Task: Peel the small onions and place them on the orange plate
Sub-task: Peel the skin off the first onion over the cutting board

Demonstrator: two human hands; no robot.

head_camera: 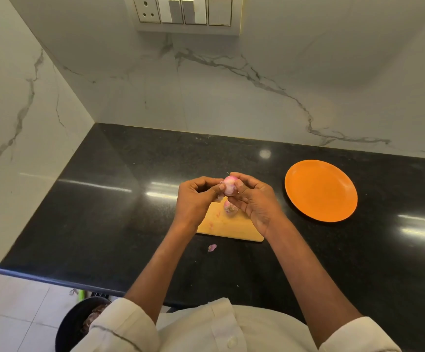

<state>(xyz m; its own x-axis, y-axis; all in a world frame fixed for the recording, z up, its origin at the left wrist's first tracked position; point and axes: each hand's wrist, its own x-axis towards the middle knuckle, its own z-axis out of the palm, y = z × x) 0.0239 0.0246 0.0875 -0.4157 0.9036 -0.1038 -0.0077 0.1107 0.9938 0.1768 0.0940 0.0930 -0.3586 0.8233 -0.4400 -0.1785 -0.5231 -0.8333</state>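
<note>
A small pink-white onion [229, 185] is held up between both hands above the wooden cutting board [228, 228]. My left hand [196, 199] pinches its left side with curled fingers. My right hand [253, 199] curls round its right side. Below them a second small onion [230, 207] lies on the board, partly hidden by my fingers. The orange plate [320, 190] sits on the counter to the right, with nothing on it.
The black stone counter [105, 212] meets marble walls at the back and left. A scrap of pink peel [212, 247] lies just in front of the board. A dark bin [79, 323] stands on the floor below the counter edge at lower left.
</note>
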